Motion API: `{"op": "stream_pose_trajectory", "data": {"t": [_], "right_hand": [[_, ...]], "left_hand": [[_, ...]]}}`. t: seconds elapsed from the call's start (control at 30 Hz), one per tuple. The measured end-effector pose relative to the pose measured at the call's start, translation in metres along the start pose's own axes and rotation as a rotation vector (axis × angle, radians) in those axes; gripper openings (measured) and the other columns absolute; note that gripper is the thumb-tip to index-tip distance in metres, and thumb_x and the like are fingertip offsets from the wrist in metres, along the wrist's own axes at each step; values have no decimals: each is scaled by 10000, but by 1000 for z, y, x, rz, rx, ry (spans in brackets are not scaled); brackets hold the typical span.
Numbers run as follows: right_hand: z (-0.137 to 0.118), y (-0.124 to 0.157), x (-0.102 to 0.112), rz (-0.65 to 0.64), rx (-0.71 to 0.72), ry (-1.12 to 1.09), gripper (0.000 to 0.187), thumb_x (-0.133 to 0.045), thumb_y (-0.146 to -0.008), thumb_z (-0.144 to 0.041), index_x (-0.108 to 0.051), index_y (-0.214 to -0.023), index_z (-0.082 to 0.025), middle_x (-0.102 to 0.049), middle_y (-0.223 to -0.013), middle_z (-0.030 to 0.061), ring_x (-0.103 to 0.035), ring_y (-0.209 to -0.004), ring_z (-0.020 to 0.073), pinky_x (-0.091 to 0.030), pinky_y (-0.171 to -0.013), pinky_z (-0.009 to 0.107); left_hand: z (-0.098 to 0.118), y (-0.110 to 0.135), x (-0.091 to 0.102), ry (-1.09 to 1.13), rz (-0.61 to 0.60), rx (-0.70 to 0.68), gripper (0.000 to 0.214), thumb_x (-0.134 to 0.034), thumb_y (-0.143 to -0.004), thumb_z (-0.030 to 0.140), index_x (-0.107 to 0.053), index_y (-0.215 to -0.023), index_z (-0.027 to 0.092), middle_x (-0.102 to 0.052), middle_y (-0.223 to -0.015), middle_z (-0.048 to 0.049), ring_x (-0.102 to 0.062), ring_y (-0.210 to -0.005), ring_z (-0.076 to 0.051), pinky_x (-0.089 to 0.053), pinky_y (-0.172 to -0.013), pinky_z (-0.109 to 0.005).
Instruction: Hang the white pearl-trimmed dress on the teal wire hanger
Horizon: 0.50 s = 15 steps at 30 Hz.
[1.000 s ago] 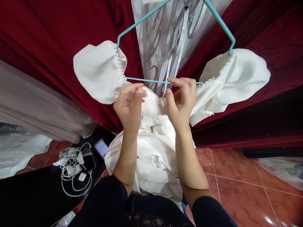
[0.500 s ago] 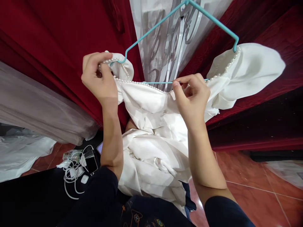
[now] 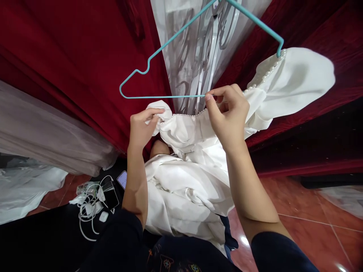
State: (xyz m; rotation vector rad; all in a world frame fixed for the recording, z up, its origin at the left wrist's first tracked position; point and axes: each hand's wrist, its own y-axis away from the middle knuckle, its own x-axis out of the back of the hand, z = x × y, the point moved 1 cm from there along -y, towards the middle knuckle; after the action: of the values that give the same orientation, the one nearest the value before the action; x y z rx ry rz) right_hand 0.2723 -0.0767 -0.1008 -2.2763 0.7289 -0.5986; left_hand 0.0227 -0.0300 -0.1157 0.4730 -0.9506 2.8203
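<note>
On a thin turquoise metal-like hanger (image 3: 167, 97), a white pearl-edged fabric dress (image 3: 184, 181) hangs by one puffed sleeve (image 3: 307, 81).
Fingers of the left hand (image 3: 141, 127) pinch the other sleeve (image 3: 163, 107); those of the right hand (image 3: 232, 117) seem closed on the hanger's bar.

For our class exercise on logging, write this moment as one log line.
left hand: grips sleeve of white dress | right hand: pinches hanger | hanger: left end bare, right end hidden by dress
</note>
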Motion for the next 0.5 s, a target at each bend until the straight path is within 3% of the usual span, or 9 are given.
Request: {"op": "stream_pose_trajectory", "data": {"t": [0.1, 0.23, 0.3, 0.37, 0.5], "right_hand": [[2, -1, -3, 21, -5, -11, 327, -664, -988, -569, -713, -921, -253, -505, -840, 14, -434, -682, 115, -435, -647, 309], [0, 2, 1, 19, 3, -20, 313, -659, -991, -562, -728, -939, -261, -513, -862, 18, -439, -687, 115, -459, -648, 307], [-1, 3, 5, 12, 17, -10, 294, -657, -995, -546, -735, -957, -264, -516, -871, 21, -455, -703, 120, -469, -653, 310], [-2, 3, 8, 1, 32, 0, 273, -658, -998, -522, -741, -972, -264, -524, -881, 26, -475, -720, 126, -473, -654, 314], [-4, -1, 17, -27, 41, -12, 239, -652, -996, -486, -755, -1035, -274, -591, -993, 51, -521, -769, 143, -486, -667, 329]], "left_hand": [[20, 0, -15, -18, 86, -165, 165, -660, -1000, 225, -816, -1027, 273, -812, -1135, -8, -743, -1157, -226, -553, -1112, -426], [30, -16, -21, -87, 274, -319, 67, -724, -1022, 267, -779, -1045, 298, -760, -1262, 12, -538, -1437, -249, -353, -1296, -499], [31, -23, -22, -147, 251, -305, 105, -706, -1034, 283, -769, -1116, 299, -751, -1277, 6, -537, -1418, -258, -346, -1282, -490], [29, -27, -24, -207, 176, -245, 155, -672, -1036, 297, -763, -1161, 303, -773, -1191, -1, -630, -1261, -262, -378, -1231, -470], [30, -26, -28, -296, 115, -223, 174, -662, -988, 220, -792, -1068, 305, -784, -1081, -1, -668, -1065, -256, -371, -1178, -446]]}}
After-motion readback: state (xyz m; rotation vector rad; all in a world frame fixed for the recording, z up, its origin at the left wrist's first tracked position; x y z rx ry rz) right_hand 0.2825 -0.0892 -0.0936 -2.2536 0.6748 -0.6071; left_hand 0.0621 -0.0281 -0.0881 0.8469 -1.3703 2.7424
